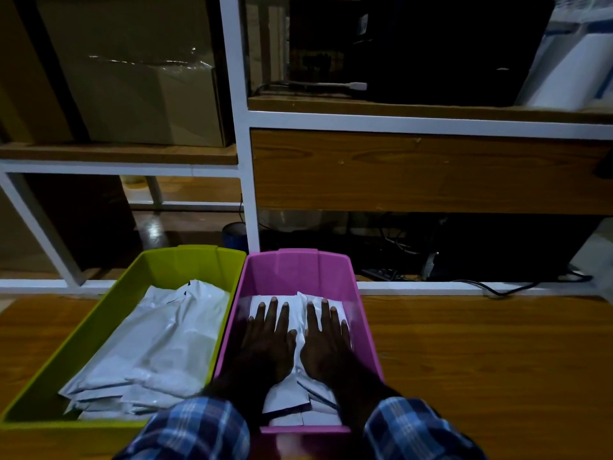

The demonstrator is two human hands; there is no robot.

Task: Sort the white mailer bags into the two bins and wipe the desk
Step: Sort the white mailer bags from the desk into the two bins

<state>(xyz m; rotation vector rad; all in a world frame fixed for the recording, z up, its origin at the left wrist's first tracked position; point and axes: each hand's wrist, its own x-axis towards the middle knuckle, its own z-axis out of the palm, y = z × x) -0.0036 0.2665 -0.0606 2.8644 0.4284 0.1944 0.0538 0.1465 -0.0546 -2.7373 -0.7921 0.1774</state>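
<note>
Both hands lie flat, fingers straight and spread, pressing down on the white mailer bags [292, 318] inside the pink bin [298, 267]: left hand [270, 340] and right hand [326, 340] side by side, neither gripping nor pinching anything. A second, looser pile of bags [156, 346] lies in the green bin [185, 260], which touches the pink bin along its left wall. No bags are visible on the desk [481, 353]. Risks, as judged: the smooth bags may slide or spring back up once pressure is released, spilling over the near rim; a heavy push near the front could tip or shove the pink bin, whose near end appears close to the desk edge. The wiping step looks not yet begun, and no cloth is visible. Room for movement: bare desk lies open to the right of the pink bin; to the left the green bin fills most of the space. The white shelf frame [245, 180] closes off the far side directly behind both bins.
</note>
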